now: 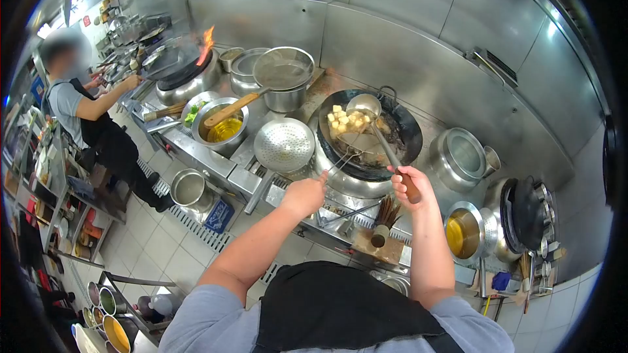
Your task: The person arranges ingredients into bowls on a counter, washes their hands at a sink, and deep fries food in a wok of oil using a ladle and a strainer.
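Both my hands are closed: the left hand (305, 197) around the thin handle of a round silver wire strainer (356, 143), the right hand (413, 187) around the brown wooden handle of a long steel ladle (386, 145). Pale cubed food (343, 121) lies beside the ladle's bowl, within the left rim of a round black metal wok (413, 132)

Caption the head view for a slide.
Left hand holding a strainer of pale cubes, right hand a ladle, over a wok.

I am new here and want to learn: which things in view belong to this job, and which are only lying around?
In the job: strainer (left hand), ladle (right hand), wok, cubes.

Seemingly lying around: brush, wooden-handled sieve, blue box.
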`<action>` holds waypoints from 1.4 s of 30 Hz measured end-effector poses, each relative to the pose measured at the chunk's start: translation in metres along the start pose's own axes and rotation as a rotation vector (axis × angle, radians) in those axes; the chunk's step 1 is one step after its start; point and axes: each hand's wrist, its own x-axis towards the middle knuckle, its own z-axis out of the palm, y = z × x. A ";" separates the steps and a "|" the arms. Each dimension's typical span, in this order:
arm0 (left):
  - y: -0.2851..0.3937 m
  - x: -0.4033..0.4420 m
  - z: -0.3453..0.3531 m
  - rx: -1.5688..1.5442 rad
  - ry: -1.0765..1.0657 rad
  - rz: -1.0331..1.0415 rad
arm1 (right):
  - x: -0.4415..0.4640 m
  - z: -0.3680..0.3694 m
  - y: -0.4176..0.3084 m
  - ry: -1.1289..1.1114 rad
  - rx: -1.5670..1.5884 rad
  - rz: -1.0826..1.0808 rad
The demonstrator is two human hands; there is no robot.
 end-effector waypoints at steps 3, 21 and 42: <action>0.000 0.002 0.001 -0.001 0.007 0.005 | -0.002 0.003 -0.004 0.095 -0.150 -0.035; 0.005 -0.004 0.000 -0.010 0.011 -0.011 | -0.027 -0.018 -0.042 0.623 -1.458 -0.268; 0.001 0.006 0.004 -0.009 0.076 0.042 | -0.019 -0.057 -0.003 -0.044 0.289 -0.179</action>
